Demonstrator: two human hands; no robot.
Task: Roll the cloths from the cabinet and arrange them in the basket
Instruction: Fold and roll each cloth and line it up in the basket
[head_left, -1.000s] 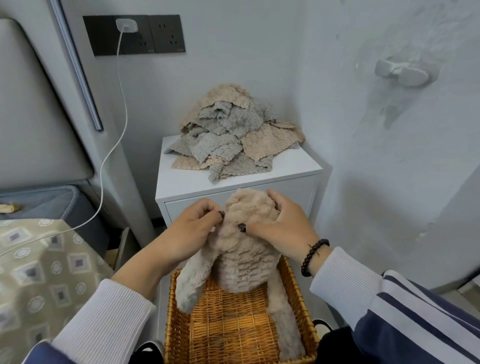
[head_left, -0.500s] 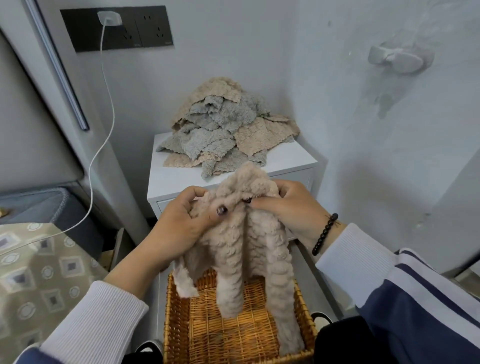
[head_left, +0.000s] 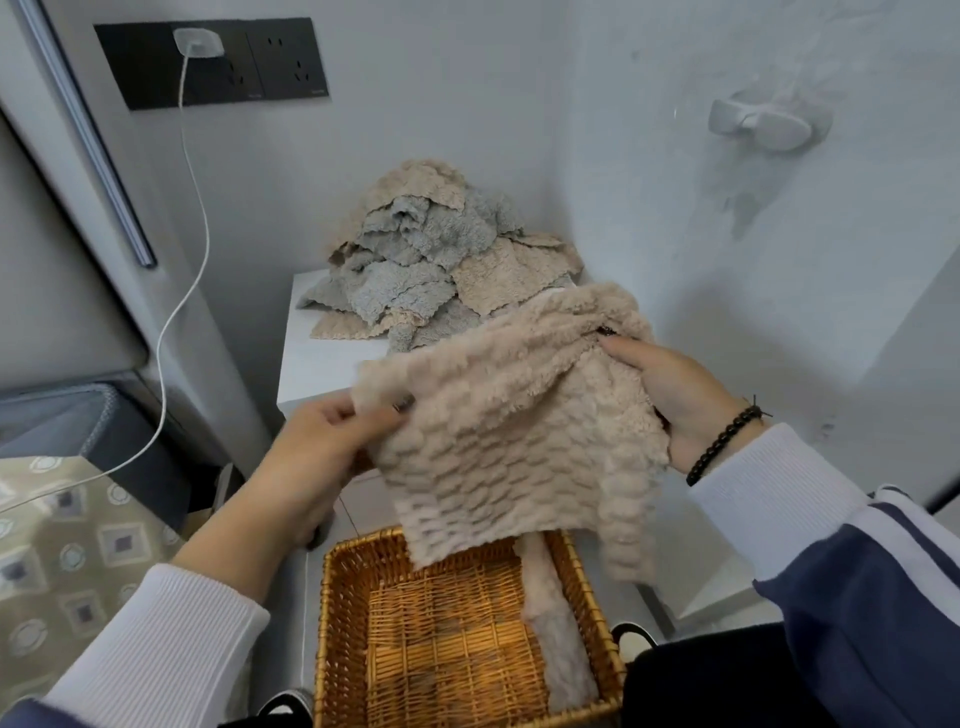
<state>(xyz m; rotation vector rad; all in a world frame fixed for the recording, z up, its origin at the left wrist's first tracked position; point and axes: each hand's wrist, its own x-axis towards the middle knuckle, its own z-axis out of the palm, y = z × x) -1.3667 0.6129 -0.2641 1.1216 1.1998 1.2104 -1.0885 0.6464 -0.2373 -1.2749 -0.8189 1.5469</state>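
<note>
A beige fluffy cloth (head_left: 514, 431) is spread out in the air above the wicker basket (head_left: 343, 623). My left hand (head_left: 317, 447) pinches its left corner, and my right hand (head_left: 670, 395) grips its right side. A rolled beige cloth (head_left: 561, 644) lies along the basket's right wall. A heap of grey and beige cloths (head_left: 431, 265) sits on the white cabinet (head_left: 311, 374) behind.
A white cable (head_left: 182, 291) hangs from a black wall socket panel (head_left: 218, 62) at the upper left. A bed with a patterned cover (head_left: 62, 551) lies at the left. The wall at the right carries a white hook (head_left: 753, 124). Shoes (head_left: 631, 639) show beside the basket.
The cloth was bunched between both hands over the basket. My hands have moved apart and lifted it, so it now hangs spread out flat.
</note>
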